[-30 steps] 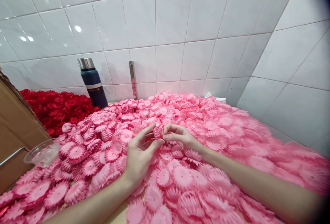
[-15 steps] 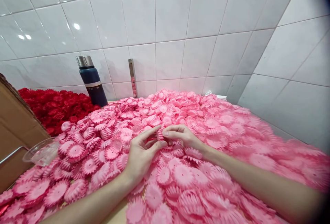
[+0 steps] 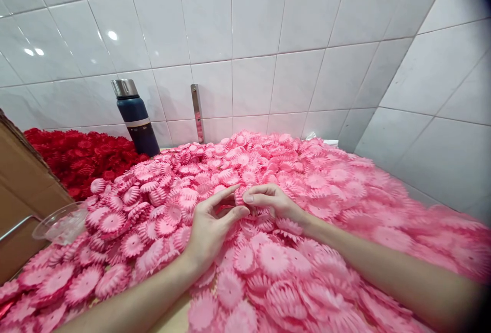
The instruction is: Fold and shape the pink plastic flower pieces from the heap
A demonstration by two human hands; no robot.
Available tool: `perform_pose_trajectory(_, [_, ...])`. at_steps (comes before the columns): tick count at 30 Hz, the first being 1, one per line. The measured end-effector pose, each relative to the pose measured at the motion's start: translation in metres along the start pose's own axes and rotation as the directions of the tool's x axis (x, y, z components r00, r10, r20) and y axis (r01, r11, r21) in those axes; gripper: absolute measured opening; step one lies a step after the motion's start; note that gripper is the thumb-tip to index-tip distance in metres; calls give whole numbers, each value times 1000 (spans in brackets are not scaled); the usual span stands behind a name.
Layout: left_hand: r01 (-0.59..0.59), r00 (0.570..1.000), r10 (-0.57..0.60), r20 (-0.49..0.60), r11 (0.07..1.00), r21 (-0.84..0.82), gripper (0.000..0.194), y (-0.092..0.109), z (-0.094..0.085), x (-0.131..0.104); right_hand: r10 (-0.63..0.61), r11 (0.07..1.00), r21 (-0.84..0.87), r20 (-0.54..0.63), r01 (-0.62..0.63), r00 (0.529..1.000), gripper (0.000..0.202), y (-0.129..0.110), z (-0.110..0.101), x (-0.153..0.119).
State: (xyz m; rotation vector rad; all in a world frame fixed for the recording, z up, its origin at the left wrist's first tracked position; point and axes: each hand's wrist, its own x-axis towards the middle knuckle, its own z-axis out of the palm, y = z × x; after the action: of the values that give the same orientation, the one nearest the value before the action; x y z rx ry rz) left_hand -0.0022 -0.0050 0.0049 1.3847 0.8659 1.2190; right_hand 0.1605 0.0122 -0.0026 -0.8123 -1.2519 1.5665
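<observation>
small bright glare spots on left tiles (image 3: 103, 23), blurred lower right

Pink discs (image 3: 268, 265) — matt, ridged; tiles (image 3: 253, 21) — glossy; bottle cap (image 3: 125, 88) shiny metal.

Glossy white tiled back wall (image 3: 253, 26) with thin dark grout (image 3: 231, 36) meets tiled side wall (image 3: 433, 77) at right, light reflections (image 3: 112, 35) upper left, upright metal strip (image 3: 196, 100) against back wall, pale tabletop (image 3: 177, 312) patch at bottom.

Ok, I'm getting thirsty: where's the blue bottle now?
In the head view, the blue bottle is left of centre by the tiled wall, between the red pile and the metal strip.
</observation>
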Motion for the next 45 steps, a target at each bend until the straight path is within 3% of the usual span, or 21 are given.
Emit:
perform_pose_trajectory(28, [17,1000,-18,16,999,39,34,-1,0,1,25,999,38,-30,-23,999,10,3,0,1])
perform_pose_trajectory(35, [7,999,-1,-48,994,108,35,-6,-2,1,-63,996,-71,-128,54,990,15,11,-1,10])
perform_pose_trajectory(41, [-4,996,25,-81,970,242,27,-5,-3,2,-42,999,-26,-88,40,995,23,17,-3,14])
perform_pose_trajectory(45, [6,988,30,-154,973,232,25,-5,-3,2,-32,999,-19,-74,30,997,29,19,-6,16])
